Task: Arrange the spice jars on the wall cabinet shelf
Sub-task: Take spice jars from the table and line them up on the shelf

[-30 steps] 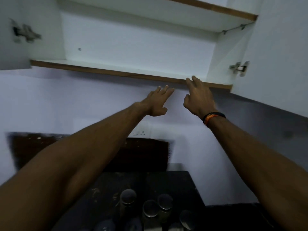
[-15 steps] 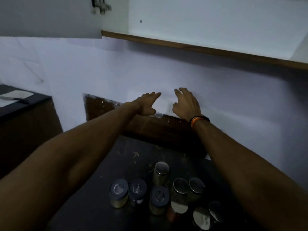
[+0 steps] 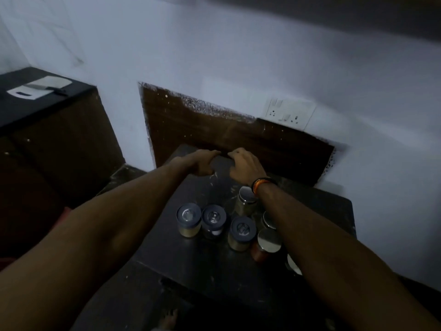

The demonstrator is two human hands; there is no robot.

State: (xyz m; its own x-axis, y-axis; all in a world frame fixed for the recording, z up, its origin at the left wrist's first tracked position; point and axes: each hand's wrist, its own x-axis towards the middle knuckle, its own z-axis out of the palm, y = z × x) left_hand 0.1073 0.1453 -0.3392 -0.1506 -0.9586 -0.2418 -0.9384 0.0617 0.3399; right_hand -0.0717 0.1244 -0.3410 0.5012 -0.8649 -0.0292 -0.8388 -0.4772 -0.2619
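Observation:
Several spice jars stand in a cluster on a dark table (image 3: 195,261). Three have grey plastic lids: one at the left (image 3: 188,219), one in the middle (image 3: 213,220), one nearer me (image 3: 242,232). Others have shiny metal lids: a tall one at the back (image 3: 245,201), and a red-filled one (image 3: 266,244). My right forearm hides part of the cluster. My left hand (image 3: 202,162) and my right hand (image 3: 245,167) hover side by side over the table's far part, beyond the jars, fingers curled downward and holding nothing. The cabinet shelf is out of view.
A brown wooden panel (image 3: 214,130) backs the table against the white wall. A switch and socket plate (image 3: 290,113) sits on the wall above it. At the left, a dark counter (image 3: 71,91) carries a white board and a knife (image 3: 39,88).
The view has swung down from the cabinet shelf to the table. Both hands have dropped from the shelf edge to just above the table's far part, still holding nothing.

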